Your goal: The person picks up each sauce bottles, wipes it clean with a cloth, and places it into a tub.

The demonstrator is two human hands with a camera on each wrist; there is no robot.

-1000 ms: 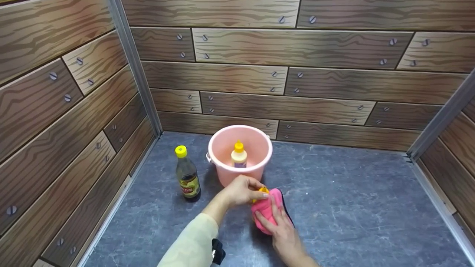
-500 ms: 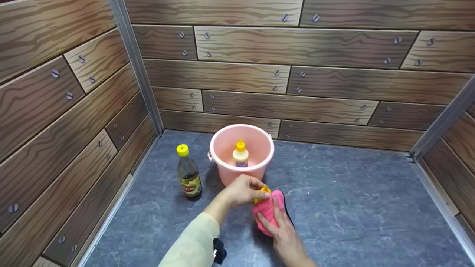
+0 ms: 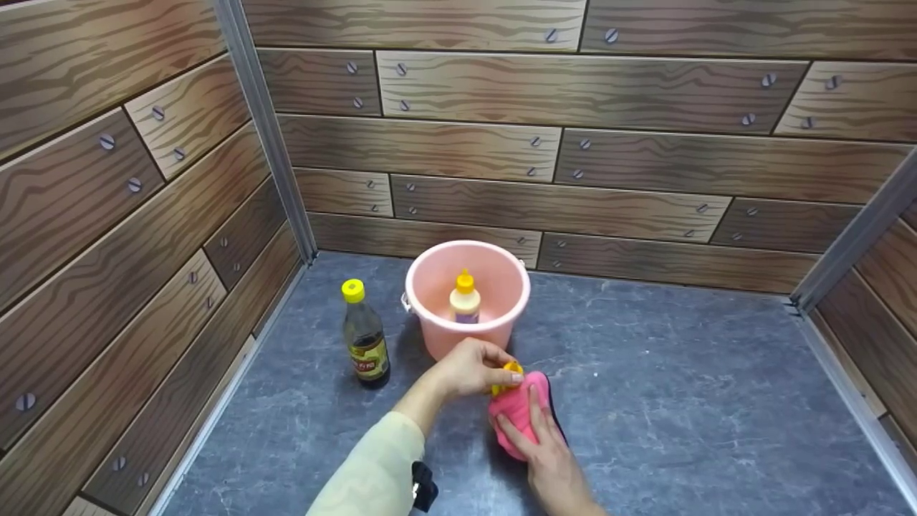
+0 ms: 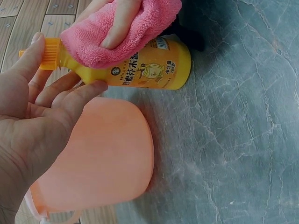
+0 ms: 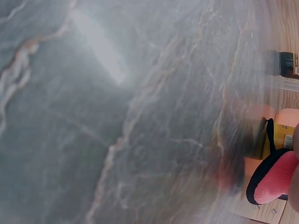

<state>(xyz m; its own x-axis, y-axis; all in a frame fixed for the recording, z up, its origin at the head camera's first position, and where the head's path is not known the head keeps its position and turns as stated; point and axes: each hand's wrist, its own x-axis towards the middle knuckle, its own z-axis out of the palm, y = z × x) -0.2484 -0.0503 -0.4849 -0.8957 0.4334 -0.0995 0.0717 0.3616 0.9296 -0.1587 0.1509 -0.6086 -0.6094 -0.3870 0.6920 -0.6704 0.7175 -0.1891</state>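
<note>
My left hand (image 3: 466,367) pinches the orange cap (image 4: 52,54) of a yellow squeeze bottle (image 4: 180,65), steadying its top. The bottle stands on the grey surface, with its printed label partly covered. A pink fuzzy cleaning cloth (image 3: 512,419) with black edging lies against the bottle's side and hides most of it in the head view. My right hand (image 3: 553,459) holds that cloth, fingers spread over it and pressing it to the bottle. In the right wrist view, the cloth's black edge and a black loop (image 5: 270,133) show beside the bottle.
Just behind my hands is a pink bucket (image 3: 423,287) with a white bottle with an orange cap (image 3: 465,301) inside. To the left stands a dark glass bottle (image 3: 367,351) with a yellow cap. Wood-patterned walls (image 3: 466,154) enclose the back and sides.
My right hand and the cloth have slid slightly down the bottle, toward me. The left hand keeps its pinch on the cap. The head view has shifted a little.
</note>
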